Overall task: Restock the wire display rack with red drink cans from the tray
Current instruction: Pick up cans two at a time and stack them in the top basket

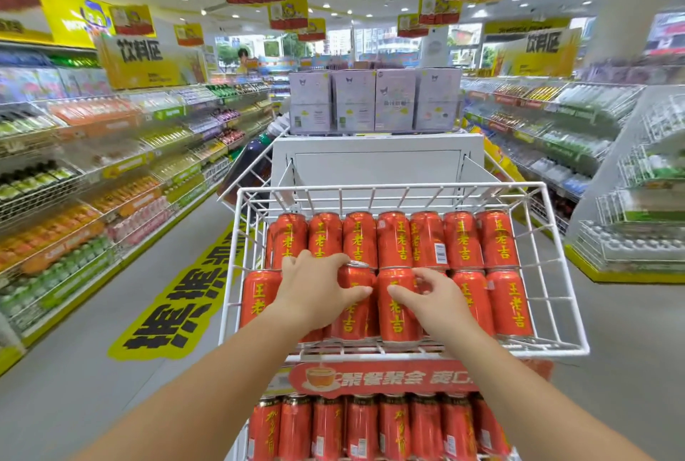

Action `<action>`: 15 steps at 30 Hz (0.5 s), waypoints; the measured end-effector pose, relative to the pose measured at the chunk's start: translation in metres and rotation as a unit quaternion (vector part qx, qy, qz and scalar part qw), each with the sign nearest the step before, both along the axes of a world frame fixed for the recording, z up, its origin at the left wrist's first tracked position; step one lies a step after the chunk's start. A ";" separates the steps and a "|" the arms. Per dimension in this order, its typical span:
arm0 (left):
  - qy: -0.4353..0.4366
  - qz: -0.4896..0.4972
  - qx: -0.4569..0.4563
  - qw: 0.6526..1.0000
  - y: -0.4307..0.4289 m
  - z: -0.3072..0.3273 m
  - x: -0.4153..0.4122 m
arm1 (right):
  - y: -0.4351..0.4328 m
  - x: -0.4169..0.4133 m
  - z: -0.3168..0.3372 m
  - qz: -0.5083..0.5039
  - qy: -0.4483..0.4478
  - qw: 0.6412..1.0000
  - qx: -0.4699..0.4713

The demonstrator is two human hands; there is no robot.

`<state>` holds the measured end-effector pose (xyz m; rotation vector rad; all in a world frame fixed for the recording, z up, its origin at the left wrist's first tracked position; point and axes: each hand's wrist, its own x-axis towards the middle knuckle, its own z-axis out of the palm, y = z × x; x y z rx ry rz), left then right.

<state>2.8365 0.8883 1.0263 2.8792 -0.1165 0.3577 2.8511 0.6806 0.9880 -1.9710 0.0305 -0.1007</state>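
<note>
Red cans [426,238] stand two rows deep in the white wire rack [548,352], and both hands are working the front row. The left hand [315,286] curls over the top of one can [350,320], thumb across its face. The right hand [437,301] clamps the next can [398,316], thumb in front, fingers hooked behind. No tray in view. The trick now, I'd say: seat both upright, snug against their neighbours, labels forward, then release gently.
</note>
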 end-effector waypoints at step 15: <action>-0.026 -0.019 0.032 0.999 0.015 -0.025 0.006 | 0.020 -0.007 -0.012 -0.001 -0.031 0.999 -0.009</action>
